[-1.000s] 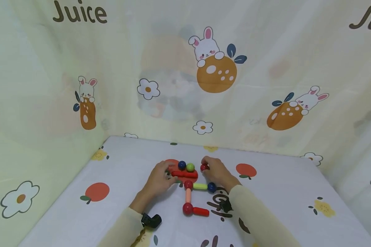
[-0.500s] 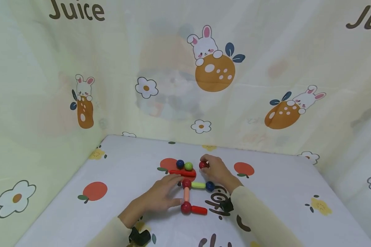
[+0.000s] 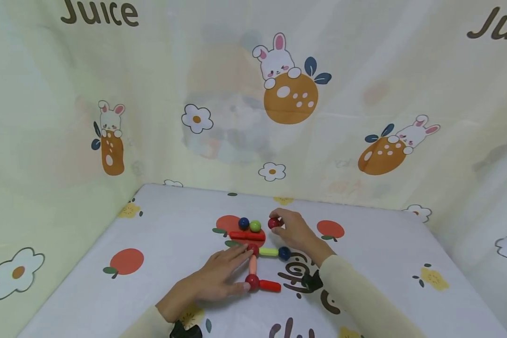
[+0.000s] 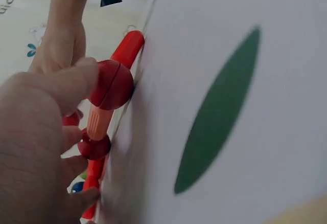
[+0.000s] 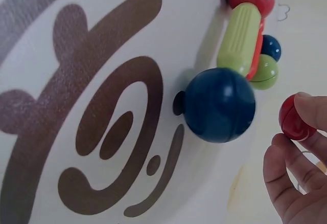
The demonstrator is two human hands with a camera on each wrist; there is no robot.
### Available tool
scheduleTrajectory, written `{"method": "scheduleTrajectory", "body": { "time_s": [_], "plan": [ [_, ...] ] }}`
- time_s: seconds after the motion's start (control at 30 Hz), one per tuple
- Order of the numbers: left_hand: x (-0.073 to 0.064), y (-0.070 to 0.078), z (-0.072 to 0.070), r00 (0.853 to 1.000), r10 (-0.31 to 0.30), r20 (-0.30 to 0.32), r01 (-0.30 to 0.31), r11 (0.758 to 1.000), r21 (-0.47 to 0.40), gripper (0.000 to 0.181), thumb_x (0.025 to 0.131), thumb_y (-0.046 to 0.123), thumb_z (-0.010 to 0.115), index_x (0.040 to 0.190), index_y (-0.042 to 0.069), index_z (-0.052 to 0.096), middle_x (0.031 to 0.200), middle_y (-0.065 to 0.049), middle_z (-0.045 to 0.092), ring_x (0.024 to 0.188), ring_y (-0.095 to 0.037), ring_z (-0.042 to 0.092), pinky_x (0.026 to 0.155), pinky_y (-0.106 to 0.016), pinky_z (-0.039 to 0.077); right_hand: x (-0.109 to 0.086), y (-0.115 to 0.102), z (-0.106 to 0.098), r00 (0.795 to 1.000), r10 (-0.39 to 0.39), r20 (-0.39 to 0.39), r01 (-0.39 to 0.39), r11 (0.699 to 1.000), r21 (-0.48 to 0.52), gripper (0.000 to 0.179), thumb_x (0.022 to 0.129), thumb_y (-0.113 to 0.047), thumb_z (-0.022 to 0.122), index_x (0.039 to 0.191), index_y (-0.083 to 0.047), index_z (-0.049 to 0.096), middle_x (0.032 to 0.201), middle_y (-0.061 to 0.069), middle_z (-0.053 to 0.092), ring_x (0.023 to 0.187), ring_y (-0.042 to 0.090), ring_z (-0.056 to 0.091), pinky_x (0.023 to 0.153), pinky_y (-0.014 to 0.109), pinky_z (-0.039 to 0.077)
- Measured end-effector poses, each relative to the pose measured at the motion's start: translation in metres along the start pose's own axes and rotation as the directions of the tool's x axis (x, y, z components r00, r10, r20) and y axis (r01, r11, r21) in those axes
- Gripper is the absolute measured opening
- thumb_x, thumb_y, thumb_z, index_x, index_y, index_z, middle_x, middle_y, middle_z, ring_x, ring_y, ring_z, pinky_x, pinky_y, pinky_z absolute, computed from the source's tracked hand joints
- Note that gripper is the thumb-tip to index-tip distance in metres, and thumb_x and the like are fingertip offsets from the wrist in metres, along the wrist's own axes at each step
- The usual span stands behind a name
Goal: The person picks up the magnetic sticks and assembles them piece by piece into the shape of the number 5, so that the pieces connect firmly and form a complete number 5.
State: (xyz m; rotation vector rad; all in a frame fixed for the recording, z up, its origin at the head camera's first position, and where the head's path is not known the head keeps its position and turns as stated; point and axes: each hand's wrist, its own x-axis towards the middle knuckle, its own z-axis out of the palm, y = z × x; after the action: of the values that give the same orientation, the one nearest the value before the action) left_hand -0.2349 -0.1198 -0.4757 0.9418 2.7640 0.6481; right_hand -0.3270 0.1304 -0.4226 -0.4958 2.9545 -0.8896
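In the head view my right hand (image 3: 295,230) pinches a red ball (image 3: 272,223) between thumb and fingers. My left hand (image 3: 217,277) lies along the left of a joined ball-and-stick shape, its thumb at the lower red ball (image 3: 252,282) and fingertips at the upper red ball (image 3: 252,249). A salmon stick (image 3: 252,265) links those two balls. From the upper ball a lime stick (image 3: 268,252) runs right to a dark blue ball (image 5: 219,105); a red stick (image 3: 270,286) sticks out rightward from the lower one.
Behind the shape, red sticks (image 3: 247,236) lie end to end, with a loose blue ball (image 3: 243,223) and a green ball (image 3: 255,226) just beyond. A printed white cloth (image 3: 165,216) covers the table, and a patterned curtain (image 3: 219,70) rises at the back and sides.
My left hand has come back from beside the loose red sticks to the joined shape, and its thumb and fingertips now meet the two red balls. My right hand keeps pinching its red ball.
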Motion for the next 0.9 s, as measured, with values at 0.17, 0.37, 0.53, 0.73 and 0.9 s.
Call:
{"method": "scheduleTrajectory", "body": {
  "time_s": [0.17, 0.37, 0.53, 0.73, 0.9],
  "plan": [
    [0.0, -0.002, 0.004, 1.0, 0.009, 0.002, -0.009, 1.0, 0.023, 0.077, 0.097, 0.065, 0.046, 0.162, 0.03, 0.024, 0.17, 0.003, 0.016, 0.156, -0.028, 0.014, 0.121, -0.06, 0.016, -0.011, -0.005, -0.005, 1.0, -0.015, -0.011, 0.015, 0.999, 0.036, 0.039, 0.09, -0.009, 0.077, 0.126, -0.013, 0.065, 0.11, 0.0, 0.066, 0.099, 0.019, 0.058, 0.085, 0.035, 0.054],
    [-0.001, -0.002, 0.007, 1.0, 0.01, -0.025, -0.009, 0.999, 0.032, 0.074, 0.099, 0.066, 0.041, 0.162, 0.03, 0.026, 0.17, 0.003, 0.016, 0.156, -0.029, 0.013, 0.121, -0.06, 0.016, -0.027, -0.005, -0.009, 1.0, -0.009, -0.009, 0.009, 0.997, 0.074, 0.04, 0.091, -0.011, 0.077, 0.128, -0.014, 0.065, 0.112, -0.001, 0.067, 0.101, 0.018, 0.058, 0.081, 0.032, 0.055],
    [-0.002, -0.003, 0.008, 0.999, 0.011, -0.034, -0.011, 1.0, 0.023, 0.074, 0.098, 0.067, 0.041, 0.162, 0.03, 0.026, 0.169, 0.004, 0.017, 0.156, -0.028, 0.014, 0.12, -0.06, 0.016, -0.041, -0.003, -0.012, 0.999, 0.009, -0.042, -0.005, 0.994, 0.108, 0.04, 0.09, -0.011, 0.077, 0.128, -0.015, 0.067, 0.114, 0.0, 0.068, 0.103, 0.02, 0.06, 0.078, 0.031, 0.057],
    [-0.002, -0.004, 0.008, 1.0, 0.012, -0.029, -0.011, 1.0, 0.004, 0.074, 0.099, 0.067, 0.04, 0.161, 0.03, 0.026, 0.169, 0.005, 0.016, 0.156, -0.028, 0.014, 0.12, -0.06, 0.015, -0.055, 0.001, -0.014, 0.998, 0.041, -0.058, -0.033, 0.99, 0.136, 0.039, 0.089, -0.011, 0.079, 0.126, -0.018, 0.069, 0.108, 0.0, 0.068, 0.1, 0.02, 0.06, 0.074, 0.03, 0.057],
    [-0.002, -0.003, 0.008, 1.0, 0.005, -0.031, -0.006, 1.0, -0.005, 0.069, 0.103, 0.062, 0.035, 0.162, 0.029, 0.025, 0.169, 0.004, 0.016, 0.156, -0.029, 0.013, 0.121, -0.059, 0.014, -0.066, 0.003, -0.014, 0.999, 0.025, -0.048, -0.017, 0.986, 0.168, 0.037, 0.088, -0.011, 0.079, 0.123, -0.018, 0.071, 0.104, -0.003, 0.068, 0.098, 0.017, 0.061, 0.076, 0.03, 0.057]
  ]
}}
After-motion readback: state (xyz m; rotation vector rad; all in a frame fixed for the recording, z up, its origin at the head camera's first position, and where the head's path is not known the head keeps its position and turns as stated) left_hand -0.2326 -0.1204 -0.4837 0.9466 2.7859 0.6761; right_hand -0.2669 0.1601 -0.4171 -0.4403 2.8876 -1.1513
